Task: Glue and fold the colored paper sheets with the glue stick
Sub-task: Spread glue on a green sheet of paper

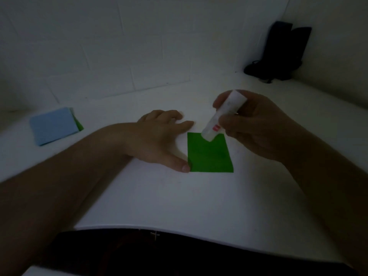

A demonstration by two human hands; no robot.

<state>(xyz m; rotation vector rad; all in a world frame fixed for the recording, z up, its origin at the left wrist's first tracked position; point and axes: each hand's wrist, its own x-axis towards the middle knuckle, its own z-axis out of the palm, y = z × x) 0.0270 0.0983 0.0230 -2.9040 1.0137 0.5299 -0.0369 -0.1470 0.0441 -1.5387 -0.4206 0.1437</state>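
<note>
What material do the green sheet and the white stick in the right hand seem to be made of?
Green sheet: most likely thin matte paper; it lies flat with sharp straight edges and shows no gloss. Glue stick, held in the right hand: probably smooth white plastic, a rigid round tube with a red printed label; the dim light leaves its finish uncertain.

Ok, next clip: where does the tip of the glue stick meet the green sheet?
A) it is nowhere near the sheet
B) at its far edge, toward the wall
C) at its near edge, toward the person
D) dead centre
B: the right hand holds the glue stick tilted, its tip down at the far edge of the green sheet, while the left hand's thumb presses the sheet's near left corner.
</note>
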